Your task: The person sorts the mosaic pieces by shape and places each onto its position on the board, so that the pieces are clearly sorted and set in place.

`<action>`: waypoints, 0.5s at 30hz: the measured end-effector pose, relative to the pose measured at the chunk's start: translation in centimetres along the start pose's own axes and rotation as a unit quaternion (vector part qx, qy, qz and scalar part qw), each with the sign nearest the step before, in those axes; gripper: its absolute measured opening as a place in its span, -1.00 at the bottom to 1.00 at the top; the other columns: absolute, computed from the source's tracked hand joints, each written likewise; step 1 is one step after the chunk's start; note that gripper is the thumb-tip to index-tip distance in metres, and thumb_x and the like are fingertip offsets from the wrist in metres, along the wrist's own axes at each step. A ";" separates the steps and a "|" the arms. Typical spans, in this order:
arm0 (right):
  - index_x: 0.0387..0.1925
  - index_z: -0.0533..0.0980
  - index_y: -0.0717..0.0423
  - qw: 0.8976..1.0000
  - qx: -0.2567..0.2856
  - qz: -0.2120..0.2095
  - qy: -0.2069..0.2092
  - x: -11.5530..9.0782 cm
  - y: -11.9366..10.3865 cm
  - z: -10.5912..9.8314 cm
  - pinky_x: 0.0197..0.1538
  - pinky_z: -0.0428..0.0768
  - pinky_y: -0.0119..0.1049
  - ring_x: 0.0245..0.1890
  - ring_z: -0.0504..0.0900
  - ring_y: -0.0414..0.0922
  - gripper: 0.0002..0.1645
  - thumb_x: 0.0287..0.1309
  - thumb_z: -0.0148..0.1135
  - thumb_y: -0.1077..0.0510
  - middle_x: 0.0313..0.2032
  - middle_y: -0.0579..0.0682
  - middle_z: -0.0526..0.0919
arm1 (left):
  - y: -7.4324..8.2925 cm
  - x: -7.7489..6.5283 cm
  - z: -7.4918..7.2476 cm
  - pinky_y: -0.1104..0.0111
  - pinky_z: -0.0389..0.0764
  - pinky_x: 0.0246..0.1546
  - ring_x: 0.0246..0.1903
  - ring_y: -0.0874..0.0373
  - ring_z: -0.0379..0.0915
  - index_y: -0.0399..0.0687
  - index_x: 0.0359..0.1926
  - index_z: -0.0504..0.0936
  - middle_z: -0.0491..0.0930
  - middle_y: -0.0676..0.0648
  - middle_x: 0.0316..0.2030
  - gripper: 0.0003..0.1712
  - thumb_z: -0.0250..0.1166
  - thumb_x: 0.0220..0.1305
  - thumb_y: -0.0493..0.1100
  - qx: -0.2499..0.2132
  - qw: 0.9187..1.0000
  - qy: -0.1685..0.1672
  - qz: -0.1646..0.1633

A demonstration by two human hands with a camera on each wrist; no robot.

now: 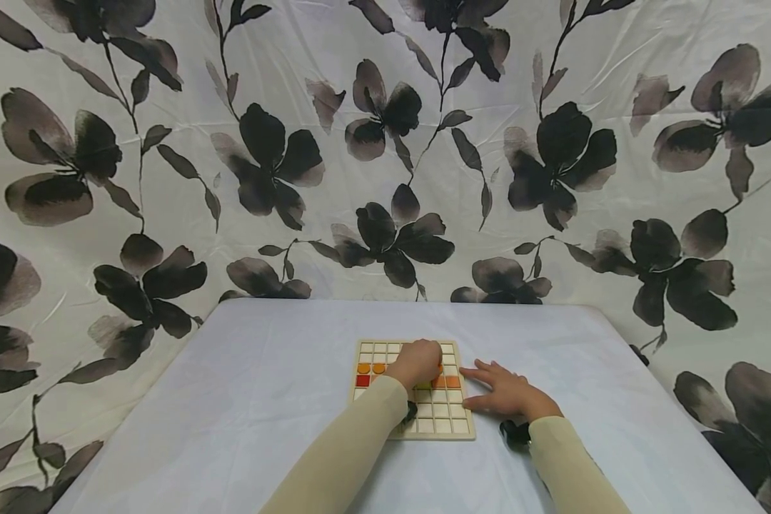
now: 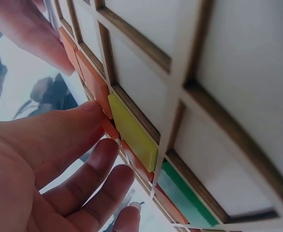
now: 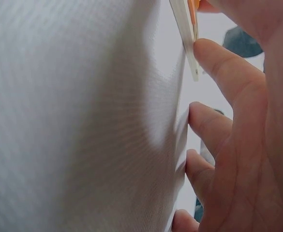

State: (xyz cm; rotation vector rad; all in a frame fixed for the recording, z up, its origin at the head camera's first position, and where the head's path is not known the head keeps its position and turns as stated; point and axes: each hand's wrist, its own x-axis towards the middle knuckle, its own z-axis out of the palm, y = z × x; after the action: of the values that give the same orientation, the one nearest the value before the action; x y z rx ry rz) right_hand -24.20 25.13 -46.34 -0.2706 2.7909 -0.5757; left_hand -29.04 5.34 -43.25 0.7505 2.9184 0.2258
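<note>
A light wooden grid board [image 1: 443,427] lies on the table, with coloured pieces in its cells. My left hand [image 1: 416,363] reaches over its middle. In the left wrist view, its thumb and fingertips pinch a small orange piece [image 2: 110,128], mostly hidden, beside a yellow-green square [image 2: 134,133]. A green square [image 2: 187,195] lies farther along that row. Orange squares [image 1: 446,382] sit toward the right edge, a red square [image 1: 363,380] and orange discs [image 1: 364,368] toward the left. My right hand [image 1: 507,391], fingers spread, rests on the table and touches the board's right edge.
A white cloth covers the table [image 1: 244,400] around the board. Behind it hangs a pale curtain [image 1: 334,178] with dark flowers. Dark wrist cameras [image 1: 515,434] sit at both cuffs, and the left forearm crosses the board's near left corner.
</note>
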 end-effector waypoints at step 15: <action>0.38 0.29 -0.32 1.000 -0.010 0.005 -0.006 0.0 -0.2 -0.1 0.28 -0.05 0.51 0.50 -0.01 0.20 -0.06 -0.04 0.25 -0.46 0.49 0.01 0.13 | -1.0 -1.2 -0.7 0.04 0.48 0.11 -0.04 0.09 0.58 0.03 -0.02 0.69 0.69 0.05 -0.07 -0.75 0.25 0.30 -0.13 -0.019 0.999 0.003 -0.032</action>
State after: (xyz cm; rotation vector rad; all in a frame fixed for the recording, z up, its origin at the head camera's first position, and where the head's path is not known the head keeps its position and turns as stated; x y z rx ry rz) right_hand -24.23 24.98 -46.16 -0.2638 2.7863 -0.5417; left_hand -28.54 3.79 -42.69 0.6507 2.9290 0.2783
